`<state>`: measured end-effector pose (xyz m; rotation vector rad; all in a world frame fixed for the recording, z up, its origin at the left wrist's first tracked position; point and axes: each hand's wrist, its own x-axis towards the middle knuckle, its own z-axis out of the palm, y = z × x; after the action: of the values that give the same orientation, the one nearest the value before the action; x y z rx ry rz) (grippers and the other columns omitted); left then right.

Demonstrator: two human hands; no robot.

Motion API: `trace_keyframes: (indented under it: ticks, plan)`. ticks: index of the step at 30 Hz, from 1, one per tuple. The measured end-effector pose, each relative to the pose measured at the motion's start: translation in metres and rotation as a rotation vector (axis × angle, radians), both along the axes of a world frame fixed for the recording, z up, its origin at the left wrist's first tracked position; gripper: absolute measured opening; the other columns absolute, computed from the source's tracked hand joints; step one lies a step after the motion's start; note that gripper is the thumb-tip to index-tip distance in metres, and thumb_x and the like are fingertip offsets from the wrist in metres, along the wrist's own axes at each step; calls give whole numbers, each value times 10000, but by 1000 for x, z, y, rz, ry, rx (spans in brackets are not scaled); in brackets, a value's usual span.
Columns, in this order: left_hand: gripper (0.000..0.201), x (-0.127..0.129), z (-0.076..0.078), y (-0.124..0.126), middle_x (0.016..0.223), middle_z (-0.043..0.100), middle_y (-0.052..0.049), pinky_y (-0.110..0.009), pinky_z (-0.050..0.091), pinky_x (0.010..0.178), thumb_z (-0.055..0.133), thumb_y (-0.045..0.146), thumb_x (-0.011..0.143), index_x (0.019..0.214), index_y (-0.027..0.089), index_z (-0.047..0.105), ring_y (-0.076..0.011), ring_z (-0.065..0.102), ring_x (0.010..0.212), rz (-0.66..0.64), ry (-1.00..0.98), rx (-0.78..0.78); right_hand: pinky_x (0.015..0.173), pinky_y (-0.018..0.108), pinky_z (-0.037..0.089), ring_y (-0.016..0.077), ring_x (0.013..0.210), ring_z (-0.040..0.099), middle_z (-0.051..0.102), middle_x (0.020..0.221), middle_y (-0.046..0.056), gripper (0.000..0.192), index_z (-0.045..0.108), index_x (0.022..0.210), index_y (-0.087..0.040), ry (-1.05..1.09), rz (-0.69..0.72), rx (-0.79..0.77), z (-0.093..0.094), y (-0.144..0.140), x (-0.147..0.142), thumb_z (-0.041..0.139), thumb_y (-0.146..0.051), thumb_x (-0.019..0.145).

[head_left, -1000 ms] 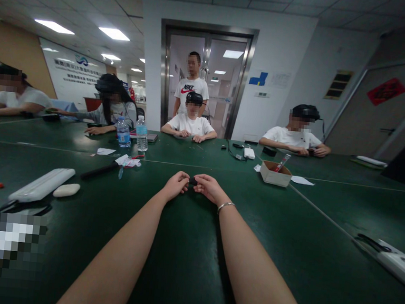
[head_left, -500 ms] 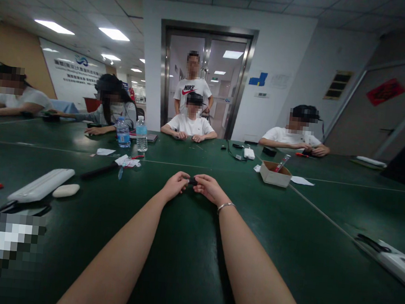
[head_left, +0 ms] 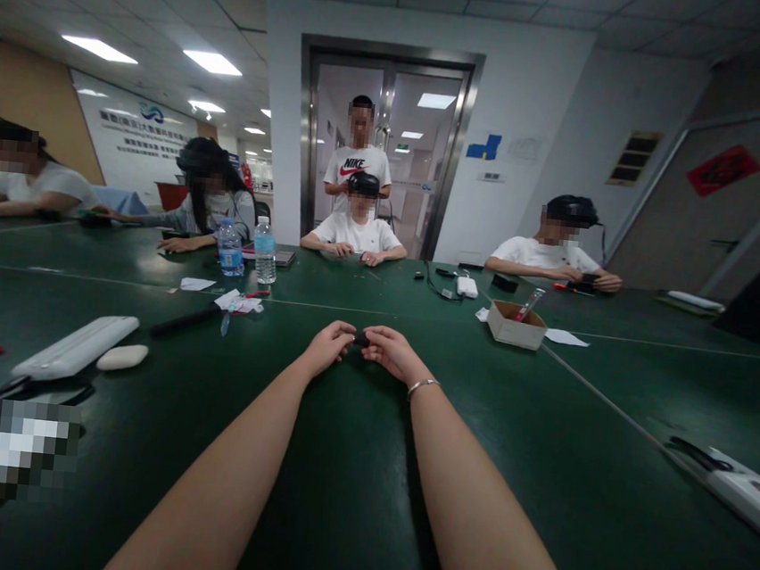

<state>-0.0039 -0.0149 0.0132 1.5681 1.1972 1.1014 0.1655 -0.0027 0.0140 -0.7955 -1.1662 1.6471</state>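
Head view: left hand [head_left: 330, 346] and right hand [head_left: 391, 352] fingers pinch a small, stubby black thing [head_left: 361, 340], maybe to steady it.

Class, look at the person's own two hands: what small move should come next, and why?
Perhaps a slight tilt of the small black object toward the eyes: the left hand and right hand pinch it from opposite sides, together covering much of it, so its details are hard to make out.
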Motion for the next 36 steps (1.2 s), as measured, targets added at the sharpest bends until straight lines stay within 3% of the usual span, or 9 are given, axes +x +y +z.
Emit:
trace_keyframes:
  ticks: [3,6,10,20,33,36]
  plan:
    - [228,0,0,0,675,542,-7,-164,376,442,427,300,852,975,152,549,-80,485,519,-12,5,-4,513,196,543,121,520,637,624,630,29,86,573,877,-119,-2,6,3,0,0,0,617,-91,810]
    - [216,-1,-2,2,744,564,-15,-161,385,451,494,288,819,987,165,549,-82,518,558,-8,-1,16,509,194,540,120,519,635,625,638,30,93,574,876,-118,-2,3,4,0,0,0,629,-96,804]
    - [243,0,-4,4,628,522,7,-170,368,426,379,312,873,965,156,541,-79,487,472,-24,-16,0,513,201,540,123,523,637,630,657,38,103,575,871,-116,0,0,4,0,-1,0,644,-102,796]
    - [228,-1,-4,4,697,523,1,-156,369,430,448,257,824,1003,163,553,-82,497,547,-27,15,17,507,191,533,118,518,632,633,667,40,98,576,873,-113,-4,-10,5,0,-1,-1,624,-79,795]
    - [261,-2,-7,5,668,508,15,-165,345,426,522,333,798,1001,177,571,-85,467,527,-16,55,67,516,203,539,123,522,631,633,653,42,90,581,878,-115,-15,-7,0,2,-2,0,619,-77,805]
    - [278,-2,-9,7,658,518,8,-164,337,416,453,368,835,992,170,568,-84,463,509,-18,50,48,515,199,538,120,524,632,636,668,44,88,580,878,-114,-10,-5,1,2,-2,0,618,-79,806]
